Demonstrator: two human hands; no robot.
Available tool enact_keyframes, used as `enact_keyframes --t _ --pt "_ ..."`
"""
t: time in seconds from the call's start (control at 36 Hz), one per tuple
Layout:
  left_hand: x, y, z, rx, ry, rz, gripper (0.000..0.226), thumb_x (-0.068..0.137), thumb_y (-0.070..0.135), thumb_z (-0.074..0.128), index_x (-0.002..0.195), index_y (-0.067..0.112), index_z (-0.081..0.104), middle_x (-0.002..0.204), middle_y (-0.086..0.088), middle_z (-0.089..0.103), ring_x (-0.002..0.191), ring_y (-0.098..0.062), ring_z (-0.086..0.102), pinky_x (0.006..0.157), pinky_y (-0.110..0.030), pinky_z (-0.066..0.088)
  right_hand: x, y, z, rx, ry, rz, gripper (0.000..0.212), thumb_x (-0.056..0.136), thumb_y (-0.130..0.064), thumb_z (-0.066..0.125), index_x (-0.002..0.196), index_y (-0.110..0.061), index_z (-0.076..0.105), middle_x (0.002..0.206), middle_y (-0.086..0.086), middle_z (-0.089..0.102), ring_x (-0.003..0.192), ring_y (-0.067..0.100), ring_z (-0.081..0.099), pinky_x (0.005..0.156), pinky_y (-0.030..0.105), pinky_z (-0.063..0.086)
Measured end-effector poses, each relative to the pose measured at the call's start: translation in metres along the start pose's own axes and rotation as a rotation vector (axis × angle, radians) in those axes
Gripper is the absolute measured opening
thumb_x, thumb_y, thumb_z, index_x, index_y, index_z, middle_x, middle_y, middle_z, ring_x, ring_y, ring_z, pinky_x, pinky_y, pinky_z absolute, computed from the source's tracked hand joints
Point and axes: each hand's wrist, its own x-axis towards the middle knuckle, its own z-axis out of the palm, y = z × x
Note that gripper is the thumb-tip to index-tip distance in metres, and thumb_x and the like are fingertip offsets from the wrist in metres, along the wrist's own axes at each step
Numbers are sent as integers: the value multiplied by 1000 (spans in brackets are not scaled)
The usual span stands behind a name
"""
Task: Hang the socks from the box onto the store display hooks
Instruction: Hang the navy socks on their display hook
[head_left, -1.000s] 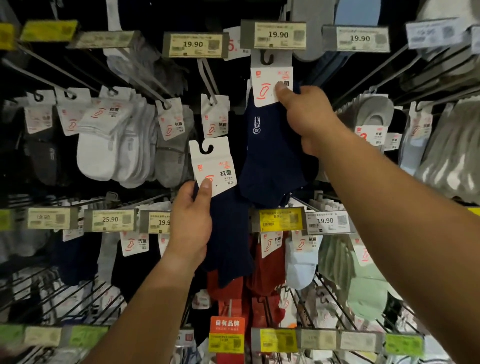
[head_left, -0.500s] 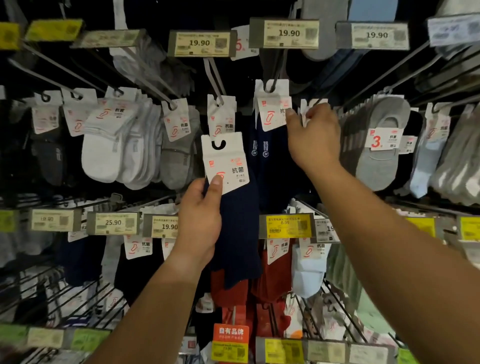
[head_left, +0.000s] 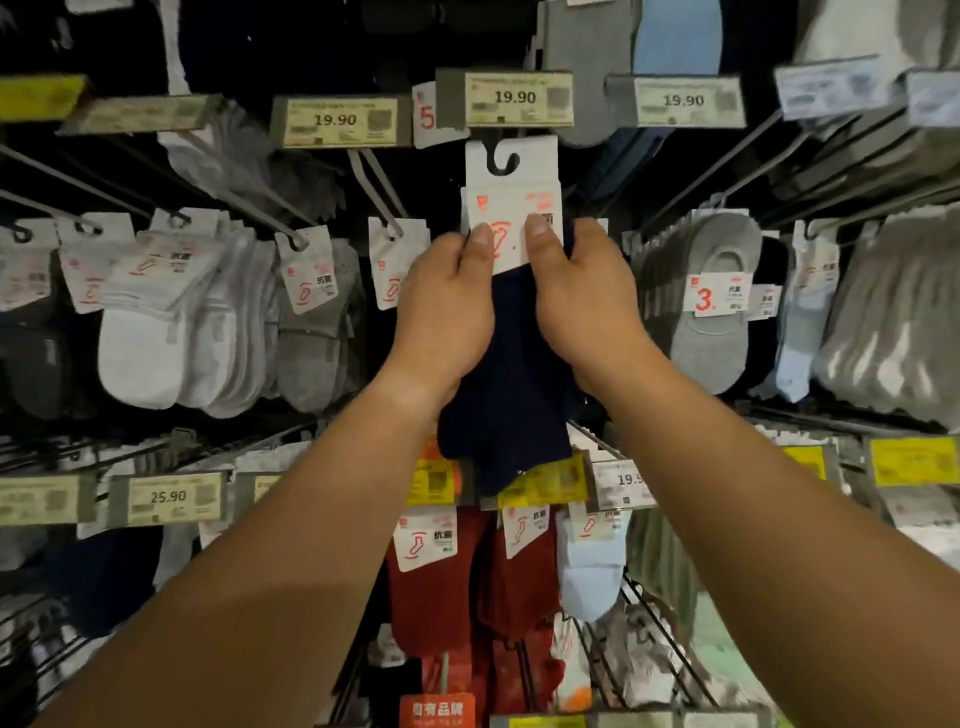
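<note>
Both hands have come together since the earlier frame: the left hand (head_left: 441, 317) has risen from 7 o'clock to the centre, and the right hand (head_left: 587, 306) now meets it. Each hand pinches the white card (head_left: 511, 208) of the navy socks (head_left: 511, 395), thumbs on its front. The card's hook cutout sits just under the 19.90 price tag (head_left: 517, 98) at 12 o'clock. White socks (head_left: 156, 338) hang at 9 o'clock, grey socks (head_left: 717, 301) at 3 o'clock.

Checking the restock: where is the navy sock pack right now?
Head view, centre: the navy sock pack is pinched between left hand and right hand, just under the middle 19.90 price tag.
</note>
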Motion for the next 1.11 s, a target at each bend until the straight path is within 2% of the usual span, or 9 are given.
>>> enact_keyframes --t 0.31,0.44,0.61,0.72,0.81,0.86,0.92,1.03,1.11 --pt "32 12 0 -5 -52 -67 37 106 37 46 75 18 54 76 4 58 69 -9 53 63 -28 40 35 -10 5 102 -48 144 40 98 -46 51 112 -10 62 108 3 68 99 21 66 90 44 55" --pt "39 -1 5 98 -107 -130 34 107 37 42 96 13 62 92 1 63 88 -18 60 70 -31 44 42 9 11 65 -77 204 45 97 -48 52 114 -7 61 110 7 67 99 25 65 87 40 55" --pt "45 -29 12 474 -133 -124 49 108 45 34 124 6 59 118 -11 66 100 -25 60 80 -33 45 46 24 25 -195 -81 217 48 100 -49 48 118 -6 59 112 10 66 101 27 62 88 42 53" --pt "37 -46 5 654 -180 -32 47 102 54 44 115 9 51 97 -1 59 80 -18 52 60 -32 37 33 44 25 -363 -37 138 55 99 -51 49 132 -7 46 123 11 61 111 30 58 78 32 42" --pt "46 -58 -6 374 -107 -161 66 91 69 52 117 7 51 102 -1 61 87 -16 60 62 -29 44 28 59 20 -378 54 152 67 95 -61 46 136 -7 44 135 14 49 122 34 49 98 42 43" --pt "52 -56 -7 16 -136 -385 78 87 75 46 132 12 54 120 -5 67 104 -21 66 84 -35 55 29 56 24 -65 -16 394 76 90 -72 38 141 -15 45 138 9 52 122 29 52 105 46 43" --pt "48 -54 1 -243 -249 -540 62 96 70 38 126 24 66 115 -3 75 104 -22 71 92 -39 56 30 54 31 294 -81 613 72 91 -74 33 136 -22 52 128 4 62 114 24 59 102 44 47" --pt "40 -50 14 -386 -304 -653 55 103 61 33 115 27 74 105 -6 78 101 -26 73 94 -43 57 24 52 39 439 -120 660 55 99 -65 30 117 -25 63 110 2 70 101 20 65 85 36 52" --pt "49 -51 4 -415 -305 -666 54 105 53 32 109 21 75 93 -6 79 91 -25 74 80 -37 58 32 57 32 458 -82 656 65 94 -72 31 123 -25 64 114 3 72 105 23 67 97 42 51"
